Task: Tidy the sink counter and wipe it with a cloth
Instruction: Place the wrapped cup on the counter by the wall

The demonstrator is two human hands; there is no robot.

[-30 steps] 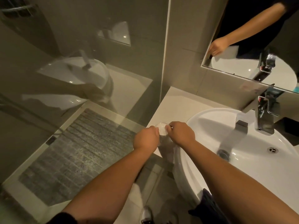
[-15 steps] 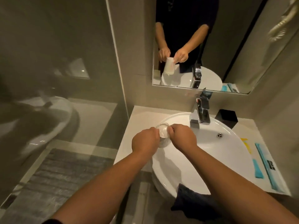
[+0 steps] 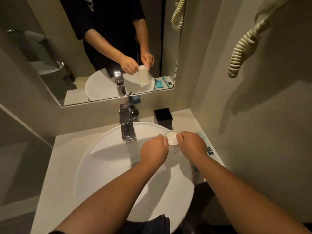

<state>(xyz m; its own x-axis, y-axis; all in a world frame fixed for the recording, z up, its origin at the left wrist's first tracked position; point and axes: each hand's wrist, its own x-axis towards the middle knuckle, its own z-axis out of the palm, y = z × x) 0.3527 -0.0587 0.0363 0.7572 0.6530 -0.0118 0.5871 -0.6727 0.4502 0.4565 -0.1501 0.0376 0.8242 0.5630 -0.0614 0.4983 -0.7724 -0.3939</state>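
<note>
Two hands: left (image 3: 154,150), right (image 3: 192,144) | cup (image 3: 171,139) pinched between | above sink (image 3: 101,159)

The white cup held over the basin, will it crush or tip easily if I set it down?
The cup looks thin-walled and disposable, so probably light and crushable; both hands pinch only its rim. In the mirror it looks tall with a narrow base, so likely tippy.
</note>
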